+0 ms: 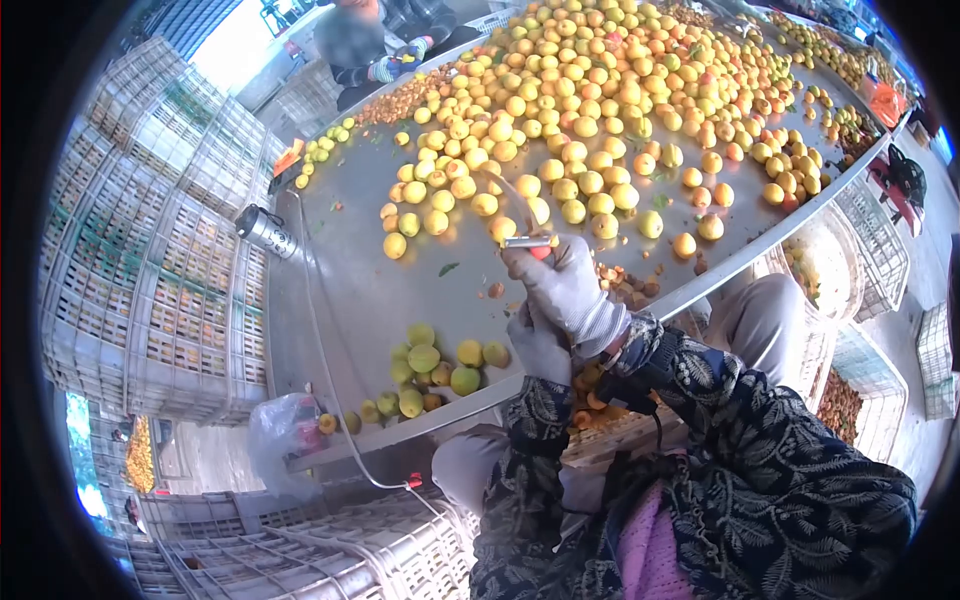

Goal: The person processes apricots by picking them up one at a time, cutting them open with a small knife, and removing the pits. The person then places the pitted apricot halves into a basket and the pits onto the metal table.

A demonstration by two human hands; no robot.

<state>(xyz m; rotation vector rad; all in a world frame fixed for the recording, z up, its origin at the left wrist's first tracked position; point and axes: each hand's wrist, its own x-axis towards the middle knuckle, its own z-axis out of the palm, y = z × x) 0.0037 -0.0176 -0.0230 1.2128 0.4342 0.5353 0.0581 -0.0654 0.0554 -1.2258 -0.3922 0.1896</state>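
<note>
Right hand (575,290) clamps a small metal tool (527,242)!

And there it is, mid-frame: gloved fingers curl closed around the small metal tool, a red part showing beneath its silver; the left hand (540,345) sits just below, fingers partly hidden, its hold impossible to tell. Yellow fruit (590,100) crowds the metal table (365,300) at upper centre, while a greener cluster (424,358) lies at lower centre

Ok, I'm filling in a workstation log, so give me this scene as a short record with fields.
Right hand: gloved, gripping a small metal-edged tool
Left hand: gloved, just below the right; grip unclear
Metal table: yellow fruit heaped across the far part; greener fruit grouped near the close edge
Left of table: stacked crates
Bottle: by the table's left edge
</note>
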